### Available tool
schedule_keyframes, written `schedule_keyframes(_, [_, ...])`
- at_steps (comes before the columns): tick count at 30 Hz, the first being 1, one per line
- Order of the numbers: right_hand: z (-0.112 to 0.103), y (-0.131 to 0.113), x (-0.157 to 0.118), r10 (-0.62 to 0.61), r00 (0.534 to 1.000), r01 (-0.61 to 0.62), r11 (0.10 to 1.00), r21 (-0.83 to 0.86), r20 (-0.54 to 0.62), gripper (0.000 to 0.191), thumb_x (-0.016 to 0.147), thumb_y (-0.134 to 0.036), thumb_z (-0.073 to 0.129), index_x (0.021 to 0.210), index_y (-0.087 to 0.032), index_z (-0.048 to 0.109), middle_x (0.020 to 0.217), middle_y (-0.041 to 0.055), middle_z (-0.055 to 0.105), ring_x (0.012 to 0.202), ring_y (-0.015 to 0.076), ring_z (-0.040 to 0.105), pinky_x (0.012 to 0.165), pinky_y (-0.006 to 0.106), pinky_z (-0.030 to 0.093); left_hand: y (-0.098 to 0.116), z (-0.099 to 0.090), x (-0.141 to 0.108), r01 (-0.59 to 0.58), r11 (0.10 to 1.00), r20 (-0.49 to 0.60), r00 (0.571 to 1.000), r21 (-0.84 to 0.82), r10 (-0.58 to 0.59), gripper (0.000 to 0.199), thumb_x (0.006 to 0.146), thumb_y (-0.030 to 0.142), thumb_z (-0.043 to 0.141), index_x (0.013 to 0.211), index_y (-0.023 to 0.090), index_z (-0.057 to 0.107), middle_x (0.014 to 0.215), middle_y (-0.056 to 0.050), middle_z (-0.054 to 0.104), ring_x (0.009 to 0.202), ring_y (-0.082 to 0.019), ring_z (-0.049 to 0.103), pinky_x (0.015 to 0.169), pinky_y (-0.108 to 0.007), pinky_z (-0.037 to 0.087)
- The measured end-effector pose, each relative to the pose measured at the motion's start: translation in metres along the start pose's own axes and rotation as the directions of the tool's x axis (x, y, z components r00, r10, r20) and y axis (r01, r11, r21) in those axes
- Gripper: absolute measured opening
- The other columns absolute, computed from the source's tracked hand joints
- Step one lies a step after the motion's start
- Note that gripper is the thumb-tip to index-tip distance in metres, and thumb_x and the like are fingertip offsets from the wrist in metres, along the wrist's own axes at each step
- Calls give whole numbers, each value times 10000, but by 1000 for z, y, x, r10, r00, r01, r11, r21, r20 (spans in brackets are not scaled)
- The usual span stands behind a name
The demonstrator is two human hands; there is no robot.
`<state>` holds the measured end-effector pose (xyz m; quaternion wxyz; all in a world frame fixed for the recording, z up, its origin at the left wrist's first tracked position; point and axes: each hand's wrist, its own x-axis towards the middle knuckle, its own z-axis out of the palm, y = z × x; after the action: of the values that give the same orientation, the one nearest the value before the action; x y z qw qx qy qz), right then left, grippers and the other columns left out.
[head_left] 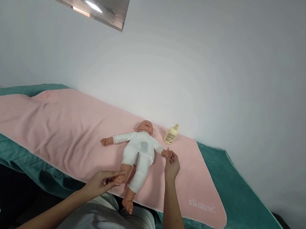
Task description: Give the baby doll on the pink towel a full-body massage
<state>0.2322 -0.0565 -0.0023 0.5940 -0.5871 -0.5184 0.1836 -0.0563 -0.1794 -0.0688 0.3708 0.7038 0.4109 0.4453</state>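
Taking the white, soft-cloth-bodied baby doll point(139, 149) as the clock's centre, the left hand point(104, 181) is at seven o'clock, thumb and fingers narrowly curled about one of its feet; the right hand point(172, 166), between three and four, pinches the doll's small hand with bent fingers. The doll lies face up, its head, hands and feet smooth and reddish-tan. A pale-yellow pump bottle point(171, 135) stands upright at two. Beneath spreads a soft, round-cornered pink cloth point(79, 129), broad and wrinkled toward nine, smoother toward three, over a green quilted cover point(243, 205). The doll's other foot reaches past the cloth's near edge at six; a smooth white wall point(198, 59) bounds twelve.
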Motion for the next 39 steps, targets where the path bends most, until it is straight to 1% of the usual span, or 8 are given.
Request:
schedule_keyframes(4, [22, -23, -8, -173, 980, 178, 983, -40, 96, 356, 793, -352, 541, 1080, -174, 654, 1059, 83, 673, 967, 218, 610, 868, 346, 467, 16, -2, 33, -46, 998, -62, 997, 40, 49, 480, 824, 430, 627, 1237, 186, 630, 1067, -63, 711, 821, -200, 647, 702, -268, 506])
schedule_keyframes(8, [42, -34, -24, -295, 929, 318, 945, -75, 222, 273, 797, -285, 564, 1031, -205, 680, 1061, 67, 661, 933, 202, 609, 851, 326, 463, 23, 5, 65, -51, 999, -99, 994, 17, 52, 501, 810, 415, 638, 1244, 165, 622, 773, -33, 703, 607, -144, 576, 565, -237, 449])
schedule_keyframes(15, [43, -33, -26, -323, 900, 361, 929, -81, 293, 240, 784, -248, 583, 993, -231, 699, 1032, 55, 665, 925, 211, 606, 832, 332, 456, 20, 18, 92, -50, 982, -101, 994, -181, 32, 560, 796, 398, 648, 1265, 97, 595, 672, -35, 627, 594, -153, 544, 576, -277, 466])
schedule_keyframes(20, [27, -25, -11, -235, 953, 244, 970, -22, 192, 281, 738, -280, 623, 1002, -207, 686, 1020, 58, 672, 947, 213, 614, 876, 337, 458, 19, 17, 79, -47, 976, -85, 996, -215, 29, 592, 789, 411, 653, 1282, 90, 578, 748, -65, 653, 622, -158, 541, 575, -277, 467])
schedule_keyframes(25, [4, 0, 1, -2, 1000, -1, 995, 98, 31, 412, 743, -433, 636, 1052, -161, 651, 1045, 99, 683, 941, 234, 642, 835, 340, 500, 12, 14, 51, -11, 969, -41, 999, -245, 1, 547, 807, 442, 627, 1256, 131, 596, 932, -88, 682, 619, -130, 542, 598, -279, 492])
schedule_keyframes(29, [-14, 31, 2, 209, 973, -185, 958, 220, -94, 559, 662, -563, 677, 981, -104, 649, 986, 147, 692, 921, 265, 653, 764, 338, 534, -3, 15, 21, 6, 977, 44, 999, -212, 4, 529, 844, 451, 584, 1271, 139, 590, 931, -90, 705, 666, -147, 596, 648, -284, 516])
schedule_keyframes(32, [-22, 52, 2, 318, 942, -271, 908, 319, -104, 590, 577, -600, 698, 887, -100, 651, 888, 138, 701, 880, 271, 666, 723, 344, 556, -11, 17, 0, -9, 989, 82, 996, -148, 22, 474, 866, 450, 553, 1259, 191, 612, 1122, -104, 687, 902, -209, 653, 793, -311, 530])
schedule_keyframes(39, [-25, 68, 3, 365, 931, -319, 852, 414, -34, 512, 489, -519, 765, 794, -122, 660, 821, 96, 704, 898, 271, 665, 744, 347, 568, 6, 19, -19, 3, 1000, -38, 999, 4, -3, 548, 794, 547, 600, 1258, 255, 618, 1017, -81, 725, 976, -249, 653, 821, -323, 541])
